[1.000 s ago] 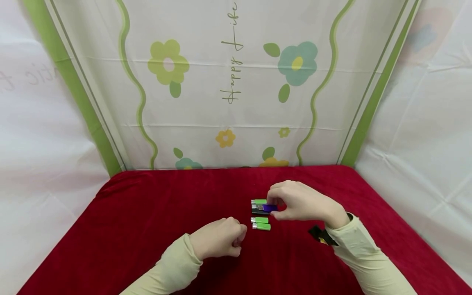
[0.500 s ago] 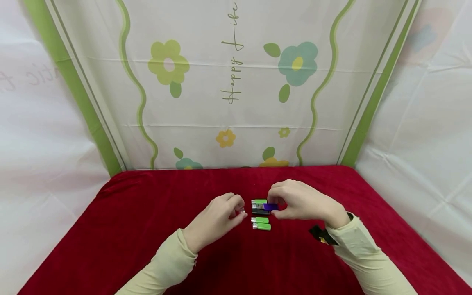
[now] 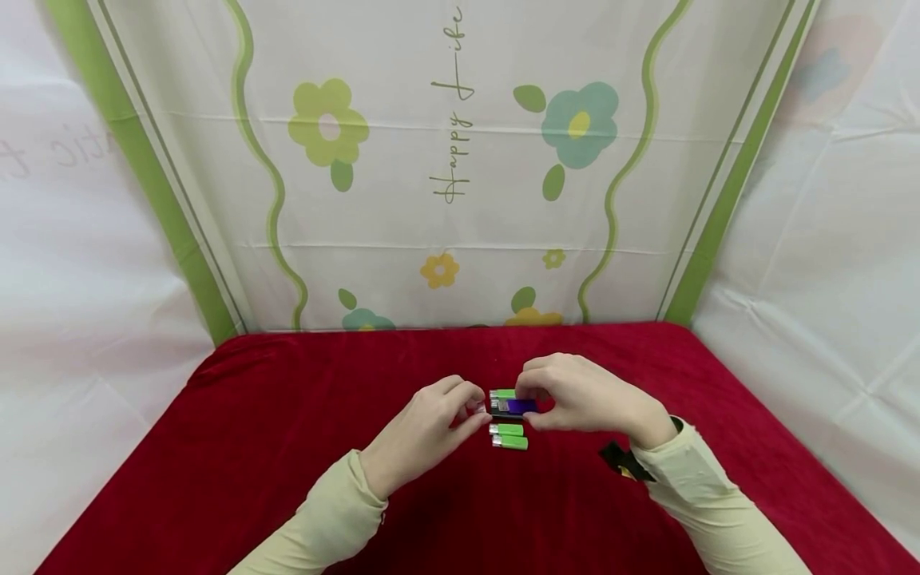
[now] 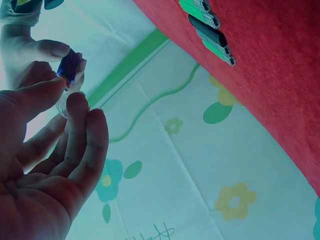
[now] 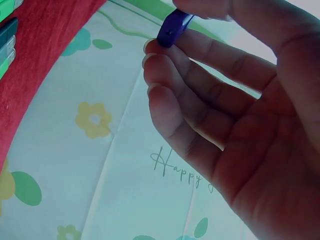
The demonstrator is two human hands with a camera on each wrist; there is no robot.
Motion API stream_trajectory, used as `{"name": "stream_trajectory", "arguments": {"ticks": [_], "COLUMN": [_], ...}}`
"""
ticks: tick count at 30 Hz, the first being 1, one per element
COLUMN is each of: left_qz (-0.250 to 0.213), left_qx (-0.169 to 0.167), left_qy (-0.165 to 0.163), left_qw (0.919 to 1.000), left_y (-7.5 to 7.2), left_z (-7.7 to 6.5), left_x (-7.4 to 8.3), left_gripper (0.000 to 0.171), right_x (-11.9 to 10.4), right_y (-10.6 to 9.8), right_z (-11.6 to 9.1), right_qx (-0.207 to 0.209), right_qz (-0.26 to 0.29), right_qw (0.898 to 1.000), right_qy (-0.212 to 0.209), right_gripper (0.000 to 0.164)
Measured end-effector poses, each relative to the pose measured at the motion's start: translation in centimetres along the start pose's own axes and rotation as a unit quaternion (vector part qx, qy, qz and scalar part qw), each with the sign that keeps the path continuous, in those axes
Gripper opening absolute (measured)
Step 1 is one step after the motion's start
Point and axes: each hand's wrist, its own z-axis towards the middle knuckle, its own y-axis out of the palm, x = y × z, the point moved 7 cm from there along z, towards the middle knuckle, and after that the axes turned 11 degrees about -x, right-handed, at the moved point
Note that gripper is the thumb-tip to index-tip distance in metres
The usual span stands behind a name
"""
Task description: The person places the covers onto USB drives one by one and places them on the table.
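My right hand (image 3: pixel 582 399) pinches a purple USB flash drive (image 3: pixel 521 406) between thumb and fingers, its metal plug pointing left, raised above the table. Facing it, my left hand (image 3: pixel 422 431) holds a small clear cap (image 4: pixel 62 104) in its fingertips, close to the plug. Whether cap and plug touch cannot be told. The right wrist view shows the purple end of the drive (image 5: pixel 174 29) at the fingertips. Below the hands lie green flash drives (image 3: pixel 509 430) with clear-capped ends to the left, and a dark one (image 4: pixel 210 31) among them, partly hidden in the head view.
A red velvet cloth (image 3: pixel 323 383) covers the table. White flowered fabric (image 3: pixel 388 200) hangs behind it, with pale fabric walls at both sides. A black strap with a yellow patch (image 3: pixel 624 461) hangs at the right wrist.
My left hand has risen from the near side of the table and moved right with the clear cap, closing in on the plug. The right hand has stayed nearly still with the drive.
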Motion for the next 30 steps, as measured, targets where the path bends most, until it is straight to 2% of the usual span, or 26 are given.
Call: {"name": "stream_trajectory", "arguments": {"ticks": [10,30], "left_qz": [0.005,0.016], "left_qx": [-0.005,-0.025], "left_qy": [0.017,0.023], "left_qw": [0.9998,0.9993], "left_y": [0.6,1.0], "left_z": [-0.1,-0.1], "left_x": [0.1,0.5], "left_gripper": [0.015,0.014], "right_x": [-0.9,-1.1], "right_y": [0.3,0.7], "right_z": [0.3,0.6], "right_qx": [0.010,0.003], "right_qz": [-0.019,-0.022], "right_qw": [1.000,1.000], "right_qy": [-0.021,-0.023], "right_gripper": [0.013,0.015]}}
